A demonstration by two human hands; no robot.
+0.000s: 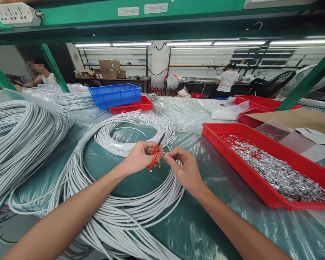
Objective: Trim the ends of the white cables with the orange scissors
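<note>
My left hand [139, 156] is closed around small scissors [153, 158] with orange handles, their dark blades pointing up and away. Close beside it, my right hand [184, 168] pinches at what looks like the thin end of a white cable [164, 153]. The fingertips of both hands nearly meet there, and the exact grip is too small to make out. Below and around the hands lies a large loose coil of white cables [141, 209]. A second white coil [111, 144] lies just behind them.
At the left a thick pile of white cable [29, 141] is heaped up. On the right stands a red tray [249, 184] holding many small shiny metal pieces. Blue trays [115, 94] sit at the back. A green shelf beam [178, 21] crosses overhead. Two people are farther off.
</note>
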